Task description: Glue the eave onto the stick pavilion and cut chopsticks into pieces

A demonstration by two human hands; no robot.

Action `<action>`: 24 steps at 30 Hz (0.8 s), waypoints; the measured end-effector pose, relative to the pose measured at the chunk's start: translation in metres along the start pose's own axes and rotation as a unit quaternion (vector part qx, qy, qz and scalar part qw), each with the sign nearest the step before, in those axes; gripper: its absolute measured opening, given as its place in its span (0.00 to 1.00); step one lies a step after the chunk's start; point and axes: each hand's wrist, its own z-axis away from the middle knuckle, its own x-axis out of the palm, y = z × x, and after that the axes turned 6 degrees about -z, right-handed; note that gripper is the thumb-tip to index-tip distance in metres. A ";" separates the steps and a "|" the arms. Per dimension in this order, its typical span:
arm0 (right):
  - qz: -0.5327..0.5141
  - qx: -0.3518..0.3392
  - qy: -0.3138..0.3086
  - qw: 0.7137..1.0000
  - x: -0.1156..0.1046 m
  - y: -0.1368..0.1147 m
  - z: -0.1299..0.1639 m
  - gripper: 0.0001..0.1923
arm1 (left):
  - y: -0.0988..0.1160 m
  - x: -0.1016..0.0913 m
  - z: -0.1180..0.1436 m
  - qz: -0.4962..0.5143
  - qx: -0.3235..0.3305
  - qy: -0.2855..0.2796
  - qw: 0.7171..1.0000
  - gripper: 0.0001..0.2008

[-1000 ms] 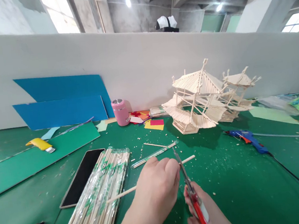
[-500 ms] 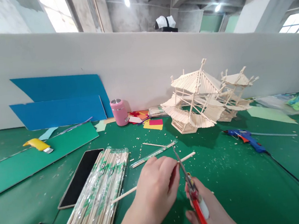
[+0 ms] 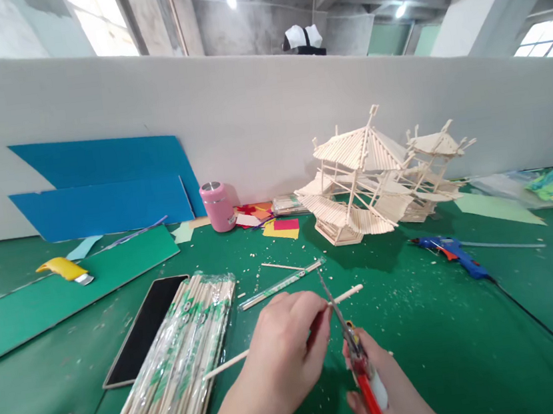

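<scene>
A thin wooden stick (image 3: 347, 291) is pinched in the left hand (image 3: 283, 354), its fingers closed on it. Just beside those fingertips, red-handled scissors (image 3: 353, 353), gripped by the right hand (image 3: 387, 395), meet the stick, blades seemingly closing. A chopstick bundle (image 3: 176, 374) lies left.

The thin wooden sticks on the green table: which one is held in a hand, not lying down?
It is the bare thin wooden stick pinched in the left hand, crossing the red-handled scissors held by the right hand. The others lie wrapped in the clear plastic bundle.
</scene>
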 end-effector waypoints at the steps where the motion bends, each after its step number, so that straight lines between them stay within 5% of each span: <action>1: 0.002 0.001 0.000 1.000 -0.001 -0.005 0.004 0.14 | 0.000 0.000 0.000 -0.001 -0.002 0.002 1.000 0.08; 7: -0.014 0.037 0.012 0.999 0.003 -0.008 0.014 0.28 | 0.001 -0.004 0.001 0.120 -0.085 -0.065 0.987 0.10; 11: -0.042 0.089 0.033 0.995 0.008 0.005 0.010 0.19 | 0.000 -0.003 0.000 0.119 -0.097 -0.072 0.985 0.10; 17: -0.085 0.133 0.045 0.986 0.009 0.009 0.002 0.21 | 0.000 0.005 -0.001 -0.037 -0.016 0.004 0.999 0.09; 24: -0.112 0.137 0.040 0.983 0.010 0.004 0.007 0.22 | -0.001 -0.001 -0.003 0.094 -0.093 -0.073 0.989 0.11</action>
